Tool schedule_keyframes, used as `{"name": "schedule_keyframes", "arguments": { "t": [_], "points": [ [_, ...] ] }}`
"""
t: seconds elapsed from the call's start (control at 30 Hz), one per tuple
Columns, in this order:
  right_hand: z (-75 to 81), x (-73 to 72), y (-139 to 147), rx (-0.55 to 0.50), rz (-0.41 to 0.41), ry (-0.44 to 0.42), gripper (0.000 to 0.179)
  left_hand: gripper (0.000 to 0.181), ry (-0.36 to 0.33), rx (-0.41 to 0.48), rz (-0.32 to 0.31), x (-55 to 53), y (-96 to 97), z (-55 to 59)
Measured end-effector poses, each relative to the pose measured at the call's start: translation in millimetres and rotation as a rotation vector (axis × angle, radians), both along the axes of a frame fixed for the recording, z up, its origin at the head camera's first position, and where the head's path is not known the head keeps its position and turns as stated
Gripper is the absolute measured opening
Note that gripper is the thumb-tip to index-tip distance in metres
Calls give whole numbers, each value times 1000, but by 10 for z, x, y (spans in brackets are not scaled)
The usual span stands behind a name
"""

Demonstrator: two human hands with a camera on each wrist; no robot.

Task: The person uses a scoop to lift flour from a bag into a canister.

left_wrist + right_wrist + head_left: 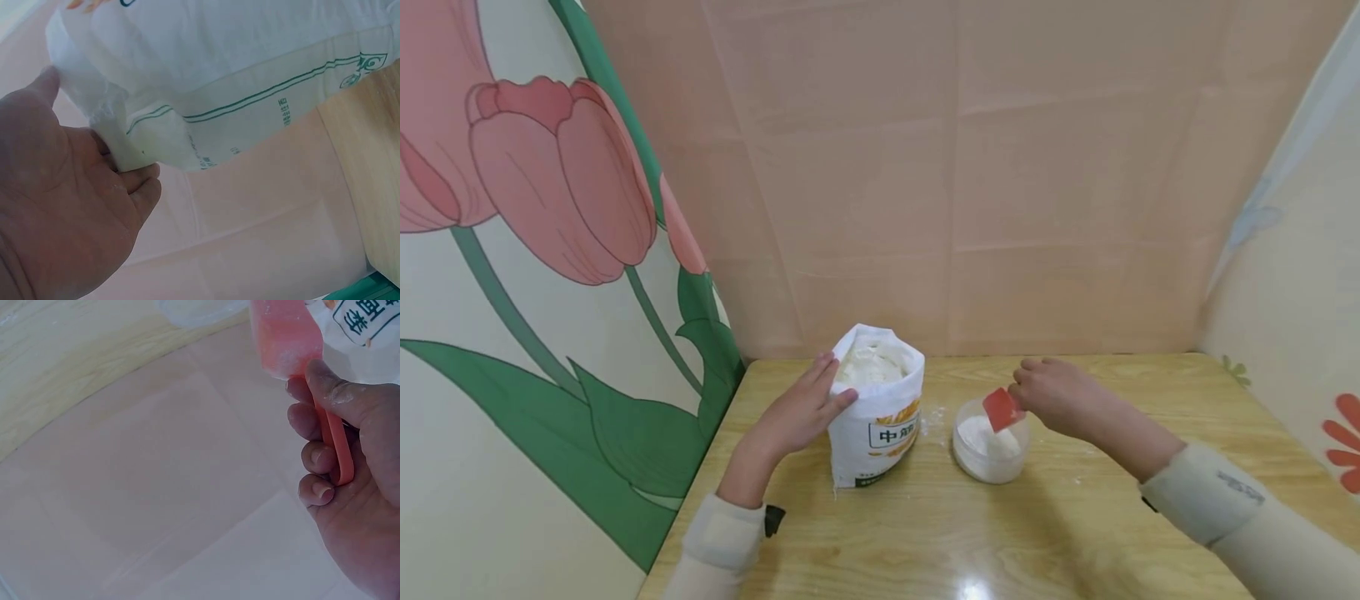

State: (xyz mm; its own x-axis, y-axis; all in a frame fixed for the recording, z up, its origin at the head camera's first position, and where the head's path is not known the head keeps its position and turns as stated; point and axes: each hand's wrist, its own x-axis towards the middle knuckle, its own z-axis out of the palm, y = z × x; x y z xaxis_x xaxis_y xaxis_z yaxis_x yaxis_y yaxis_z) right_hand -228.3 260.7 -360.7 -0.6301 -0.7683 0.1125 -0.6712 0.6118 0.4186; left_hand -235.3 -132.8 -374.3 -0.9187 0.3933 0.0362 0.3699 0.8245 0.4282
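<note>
A white flour bag [880,425] stands upright on the table, its top open and white flour [871,367] showing inside. My left hand [797,408] grips the bag's left upper edge; in the left wrist view its fingers curl around a fold of the bag [219,69]. To the right, a clear round bowl [991,468] contains white powder. Over the bowl, my right hand [1060,398] holds a red scoop [1002,409], which is tilted. The right wrist view shows the fingers wrapped around the scoop's handle [337,447], with white powder on the thumb.
The wooden table [887,550] carries light flour traces between bag and bowl. A pinkish-brown sheet [955,183] covers the wall behind it. Walls with painted flowers [565,175] rise at the left and right.
</note>
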Motion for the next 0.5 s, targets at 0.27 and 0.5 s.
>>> {"name": "schedule_keyframes", "arguments": {
  "t": [0.27,0.5],
  "points": [
    [10,22,112,-240,-38,-134,10,94,-25,2,-7,17,18,11],
    [17,29,156,-510,-45,-192,7,92,0,0,1,2,14,40]
  ]
}}
